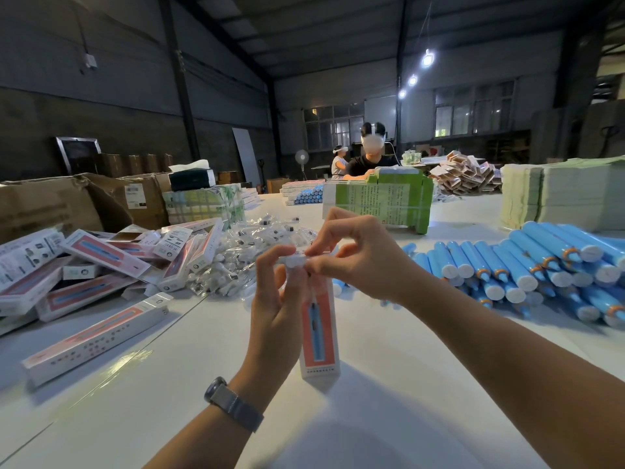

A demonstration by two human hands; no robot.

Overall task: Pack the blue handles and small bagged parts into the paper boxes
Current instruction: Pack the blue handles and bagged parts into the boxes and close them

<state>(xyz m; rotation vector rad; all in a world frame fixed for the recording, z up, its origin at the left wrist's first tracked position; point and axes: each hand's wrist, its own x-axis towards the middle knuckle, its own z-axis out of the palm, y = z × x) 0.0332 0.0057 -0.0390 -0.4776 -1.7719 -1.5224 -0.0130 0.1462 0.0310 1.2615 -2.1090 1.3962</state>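
My left hand (275, 299) grips a narrow paper box (319, 340) upright, its lower end on the white table (389, 384). The box front is salmon with a blue handle printed on it. My right hand (358, 255) pinches the white flap at the box's top end, fingertips meeting those of my left hand. What is inside the box is hidden. Loose blue handles (527, 265) with white caps lie in a heap at the right. A heap of small clear bagged parts (247, 255) sits behind my left hand.
Several packed and flat paper boxes (91, 265) lie piled at the left, one long box (94, 340) nearer me. Brown cartons (61, 204) stand far left. Green bundled stacks (382, 198) and paper stacks (561, 194) line the back. A seated person (370, 157) works across the table.
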